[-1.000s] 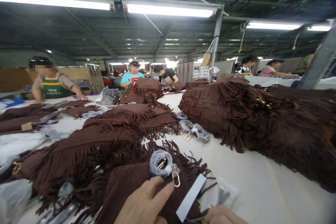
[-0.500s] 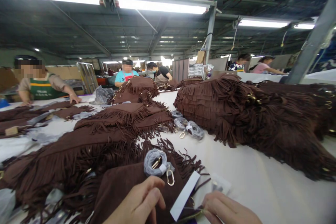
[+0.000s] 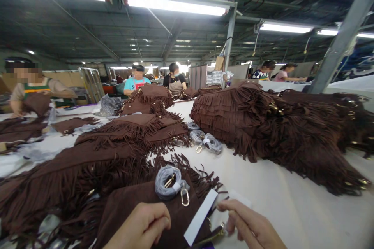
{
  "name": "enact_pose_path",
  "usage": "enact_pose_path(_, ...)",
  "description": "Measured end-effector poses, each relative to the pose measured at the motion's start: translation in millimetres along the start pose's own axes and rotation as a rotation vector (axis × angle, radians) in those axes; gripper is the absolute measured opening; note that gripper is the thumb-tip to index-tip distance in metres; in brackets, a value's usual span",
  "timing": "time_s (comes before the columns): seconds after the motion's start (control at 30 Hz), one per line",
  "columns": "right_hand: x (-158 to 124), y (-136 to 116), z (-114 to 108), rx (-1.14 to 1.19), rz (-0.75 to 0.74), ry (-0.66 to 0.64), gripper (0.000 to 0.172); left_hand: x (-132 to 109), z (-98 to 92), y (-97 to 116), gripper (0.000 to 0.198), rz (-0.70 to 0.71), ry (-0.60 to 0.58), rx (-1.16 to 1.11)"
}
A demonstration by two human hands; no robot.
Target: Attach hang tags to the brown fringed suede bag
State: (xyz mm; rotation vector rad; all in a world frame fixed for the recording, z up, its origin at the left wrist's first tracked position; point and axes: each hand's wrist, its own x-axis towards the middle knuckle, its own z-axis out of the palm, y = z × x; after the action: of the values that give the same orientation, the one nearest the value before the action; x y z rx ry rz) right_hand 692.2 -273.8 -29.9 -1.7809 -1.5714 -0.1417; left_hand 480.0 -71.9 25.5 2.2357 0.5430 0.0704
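Note:
A dark brown fringed bag (image 3: 137, 202) lies in front of me, its fringe spreading to the right. On it rest a coiled strap in grey wrapping (image 3: 168, 182), a gold oval clasp (image 3: 185, 197) and a slanted white strip (image 3: 201, 217). My left hand (image 3: 143, 221) is over the bag, its fingers curled together; anything between them is hidden. My right hand (image 3: 248, 221) is beside the strip's upper end, index finger stretched out and the other fingers bent below, with nothing visible in it. A zipper end (image 3: 214, 236) with a gold metal piece lies just below its fingertips.
Many fringed brown bags (image 3: 228, 113) are piled at the right. More bags (image 3: 117, 132) cover the left side. Wrapped strap coils (image 3: 212, 143) lie mid-table on the white surface (image 3: 280, 186). Across the table, a co-worker (image 3: 36, 89) handles a brown piece; other people work farther back.
My right hand has drawn its fingers up from the zipper end and stretched its index finger. My left fingers have curled in. The left co-worker has lifted a brown piece.

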Motion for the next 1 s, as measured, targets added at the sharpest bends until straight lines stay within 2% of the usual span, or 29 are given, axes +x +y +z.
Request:
enact_pose_path(0.07,12.1,5.3,10.8,-0.186,-0.150,0.004,0.038,3.3,-8.1,-3.7,0.028,0.010,0.084,-0.078)
enact_pose_path(0.13,25.8,8.5,22.8,-0.381,-0.303,-0.062,0.045,6.4,-15.7,-6.6,0.032,0.020,0.149,-0.115)
enact_pose_path(0.2,38.5,12.1,29.9,-0.467,-0.364,-0.138,0.041,8.0,-21.1,-8.5,0.033,0.014,0.184,-0.117)
enact_pose_path(0.27,48.2,21.0,27.6,-0.475,-0.376,-0.160,0.033,7.6,-23.5,-10.3,0.032,0.007,0.199,-0.119)
enact_pose_path(0.33,55.3,35.9,16.4,-0.511,-0.331,-0.075,0.038,6.3,-23.0,-12.6,0.031,-0.003,0.194,-0.134)
enact_pose_path(0.4,60.7,49.7,1.9,-0.617,-0.238,0.131,0.050,6.1,-20.4,-14.6,0.029,-0.021,0.175,-0.152)
enact_pose_path(0.47,64.6,50.5,-9.2,-0.688,-0.168,0.296,0.055,8.2,-16.5,-14.4,0.026,-0.047,0.146,-0.147)
enact_pose_path(0.53,66.8,32.6,-11.2,-0.600,-0.199,0.313,0.047,12.7,-11.6,-10.8,0.024,-0.055,0.122,-0.094)
enact_pose_path(0.6,67.7,1.7,-1.5,-0.386,-0.309,0.224,0.038,18.6,-6.0,-4.1,0.024,-0.018,0.124,-0.011)
enact_pose_path(0.67,68.1,-28.0,18.3,-0.229,-0.427,0.062,0.046,24.2,-1.0,3.3,0.024,0.070,0.137,0.019)
enact_pose_path(0.73,69.3,-44.7,41.1,-0.179,-0.482,0.045,0.053,28.7,1.6,8.7,0.025,0.157,0.130,-0.007)
enact_pose_path(0.8,72.8,-45.0,57.9,-0.182,-0.427,0.037,0.053,32.5,0.3,10.3,0.026,0.190,0.106,-0.026)
enact_pose_path(0.87,80.9,-33.4,62.5,-0.168,-0.303,-0.002,0.043,37.2,-3.8,8.7,0.028,0.173,0.115,0.010)
enact_pose_path(0.97,103.6,-8.0,50.6,-0.031,-0.088,-0.027,0.027,48.4,-8.0,4.5,0.020,0.224,0.210,0.180)
enact_pose_path(1.0,113.0,0.1,45.2,0.019,-0.028,-0.015,0.025,53.6,-7.2,3.2,0.024,0.267,0.226,0.265)
